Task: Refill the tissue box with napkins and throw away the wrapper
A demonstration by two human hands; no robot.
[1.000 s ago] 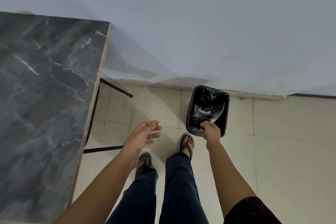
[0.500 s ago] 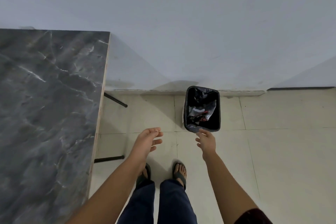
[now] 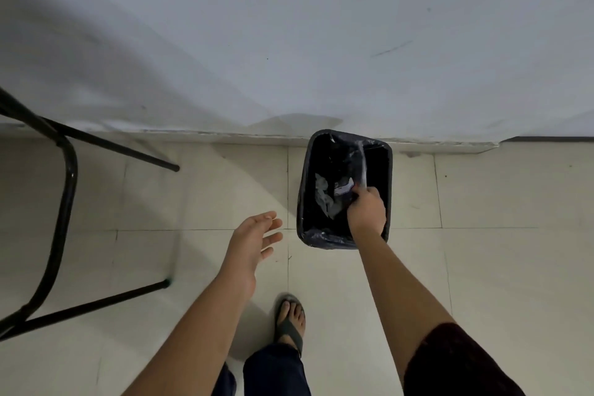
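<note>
Right hand [image 3: 366, 210] grip pinches crinkly clear wrapper [image 3: 361, 167] | rectangular black bin [image 3: 387, 177] | left hand [image 3: 254, 235] splayed

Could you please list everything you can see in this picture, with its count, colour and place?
bin: one, black, lined with a bag, on the floor against the wall.
rubbish: a few crumpled clear and white pieces, inside the bin.
wrapper: one, clear plastic, over the bin, pinched by the right hand.
table legs: one black metal frame, far left.
floor: pale tiles.
wall: white, at the top.
left hand: open, empty, over the floor left of the bin.
right hand: closed, reaching into the bin.
foot: one in a dark sandal, bottom centre.
</note>
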